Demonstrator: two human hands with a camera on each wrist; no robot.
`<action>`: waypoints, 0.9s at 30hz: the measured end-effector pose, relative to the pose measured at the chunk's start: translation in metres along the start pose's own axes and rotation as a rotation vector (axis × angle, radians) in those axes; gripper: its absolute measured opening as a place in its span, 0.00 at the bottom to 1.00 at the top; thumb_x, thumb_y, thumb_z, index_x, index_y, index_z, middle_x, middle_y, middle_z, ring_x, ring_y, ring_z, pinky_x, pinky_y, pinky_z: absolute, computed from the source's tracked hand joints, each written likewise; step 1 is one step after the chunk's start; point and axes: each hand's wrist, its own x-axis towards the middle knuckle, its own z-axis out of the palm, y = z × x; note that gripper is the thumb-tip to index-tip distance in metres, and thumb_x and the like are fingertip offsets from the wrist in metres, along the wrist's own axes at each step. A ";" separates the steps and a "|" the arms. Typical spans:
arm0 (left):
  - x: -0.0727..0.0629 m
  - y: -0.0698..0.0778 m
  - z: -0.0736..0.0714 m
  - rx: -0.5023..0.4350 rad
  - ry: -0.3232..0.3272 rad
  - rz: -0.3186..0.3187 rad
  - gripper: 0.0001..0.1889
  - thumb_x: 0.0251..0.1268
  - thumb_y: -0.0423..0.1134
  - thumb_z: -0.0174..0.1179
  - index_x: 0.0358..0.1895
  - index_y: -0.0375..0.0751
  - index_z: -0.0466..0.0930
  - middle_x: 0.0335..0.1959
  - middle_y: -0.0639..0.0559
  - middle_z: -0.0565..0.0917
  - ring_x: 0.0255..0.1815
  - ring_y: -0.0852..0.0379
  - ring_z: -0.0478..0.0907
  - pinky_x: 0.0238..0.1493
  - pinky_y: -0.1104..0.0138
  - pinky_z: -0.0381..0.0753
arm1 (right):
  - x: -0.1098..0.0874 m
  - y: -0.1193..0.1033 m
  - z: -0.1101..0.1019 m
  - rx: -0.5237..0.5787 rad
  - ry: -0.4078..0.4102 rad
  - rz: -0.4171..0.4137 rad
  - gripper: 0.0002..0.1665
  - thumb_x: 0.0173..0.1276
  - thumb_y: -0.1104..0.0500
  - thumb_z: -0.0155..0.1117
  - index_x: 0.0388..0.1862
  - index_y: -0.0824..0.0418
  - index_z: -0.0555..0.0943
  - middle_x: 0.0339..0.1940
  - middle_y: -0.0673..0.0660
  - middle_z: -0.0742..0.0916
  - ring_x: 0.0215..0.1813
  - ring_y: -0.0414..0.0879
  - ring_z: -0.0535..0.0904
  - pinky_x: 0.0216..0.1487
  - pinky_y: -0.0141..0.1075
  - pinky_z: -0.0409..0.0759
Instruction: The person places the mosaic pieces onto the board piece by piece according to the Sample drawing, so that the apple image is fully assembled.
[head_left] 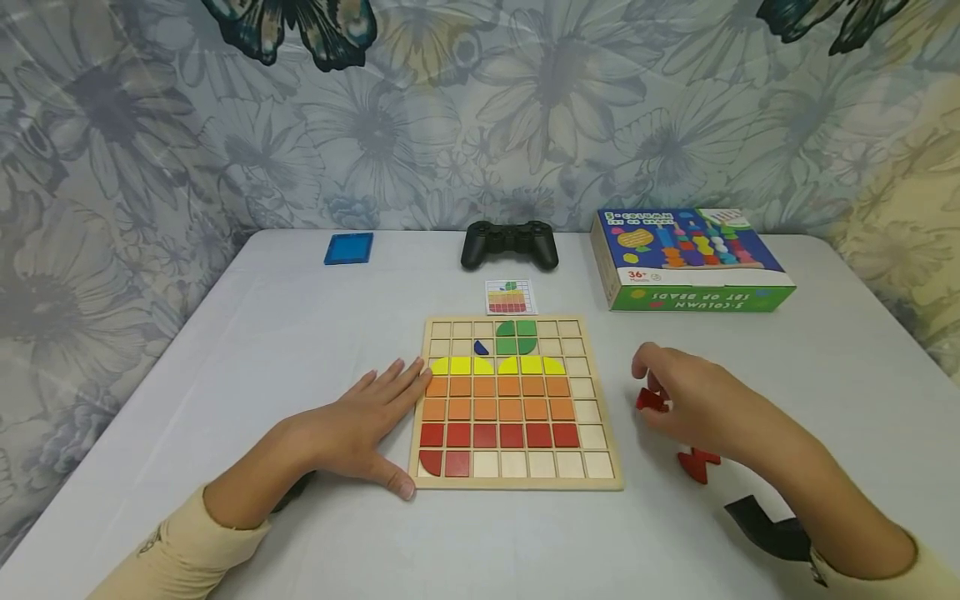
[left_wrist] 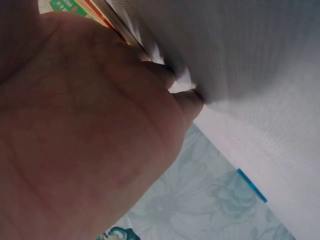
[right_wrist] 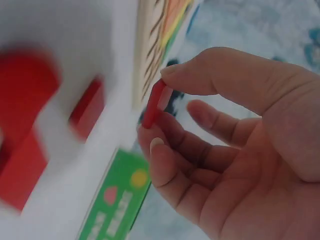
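A square wooden grid board [head_left: 617,475] lies on the table, partly filled with green, yellow, orange and red tiles and one small blue tile [head_left: 481,347]. Fingers spread, my left hand [head_left: 352,435] rests at the board's left side, with fingertips touching its edge and the thumb by the lower left corner. To the right of the board, my right hand [head_left: 705,396] pinches a small red tile [right_wrist: 154,104] between thumb and fingers, just above the table. Loose red tiles [head_left: 693,467] lie beneath and beside that hand; they are blurred in the right wrist view.
Behind the board lies a pattern card [head_left: 511,297], with a black game controller [head_left: 510,243] beyond it. A colourful toy box [head_left: 693,260] stands at the back right, a blue square object [head_left: 348,248] at the back left. A flowered cloth [head_left: 450,125] hangs behind.
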 end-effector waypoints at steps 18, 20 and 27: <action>0.000 -0.001 0.001 0.009 0.010 -0.005 0.73 0.35 0.79 0.68 0.83 0.47 0.38 0.83 0.51 0.36 0.81 0.47 0.30 0.77 0.47 0.35 | 0.019 -0.102 0.041 -0.065 -0.028 -0.425 0.18 0.53 0.65 0.77 0.36 0.55 0.76 0.26 0.45 0.75 0.30 0.41 0.71 0.30 0.29 0.74; 0.000 0.000 0.000 0.007 0.011 -0.005 0.73 0.35 0.79 0.67 0.83 0.47 0.38 0.83 0.51 0.36 0.81 0.47 0.30 0.77 0.47 0.35 | 0.022 -0.111 0.045 -0.079 -0.032 -0.472 0.18 0.54 0.65 0.78 0.36 0.56 0.76 0.26 0.45 0.76 0.30 0.41 0.71 0.31 0.29 0.74; -0.001 0.001 0.000 -0.003 0.015 0.002 0.72 0.36 0.78 0.68 0.83 0.48 0.40 0.83 0.51 0.38 0.81 0.46 0.31 0.77 0.46 0.35 | 0.029 -0.130 0.059 -0.125 0.009 -0.577 0.14 0.55 0.69 0.75 0.31 0.56 0.78 0.24 0.45 0.77 0.27 0.40 0.71 0.29 0.29 0.73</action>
